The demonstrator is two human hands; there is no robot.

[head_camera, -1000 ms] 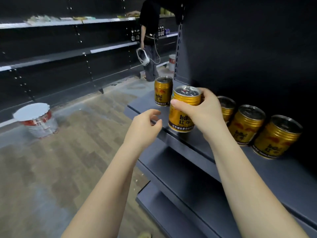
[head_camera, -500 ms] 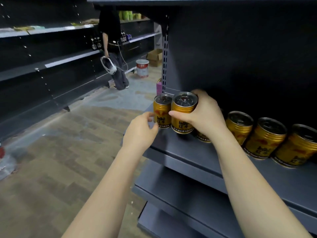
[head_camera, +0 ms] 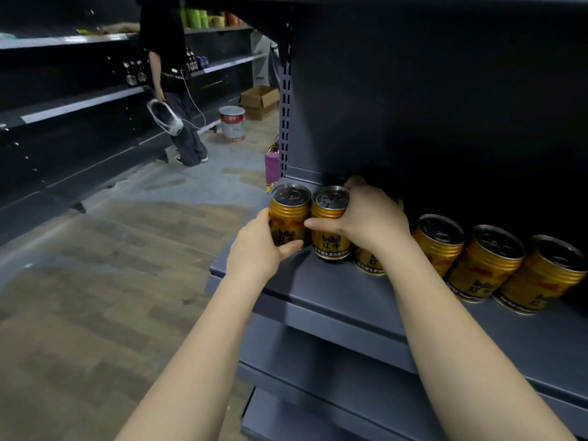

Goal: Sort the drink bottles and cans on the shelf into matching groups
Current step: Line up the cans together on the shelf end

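Cans (head_camera: pixel 331 222) at frame centre on the shelf (head_camera: pixel 334 291) looked rigid, smooth and probably heavy, best gripped round the ribbed sides, as the left hand (head_camera: pixel 257 246) and right hand (head_camera: pixel 366 214) each clasped one.

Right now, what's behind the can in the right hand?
Behind the can that the right hand grips, the shelf's dark back panel shows. Fingers reach past the can into shadow, so anything standing directly behind it is covered. Another can sits partly hidden under the wrist.
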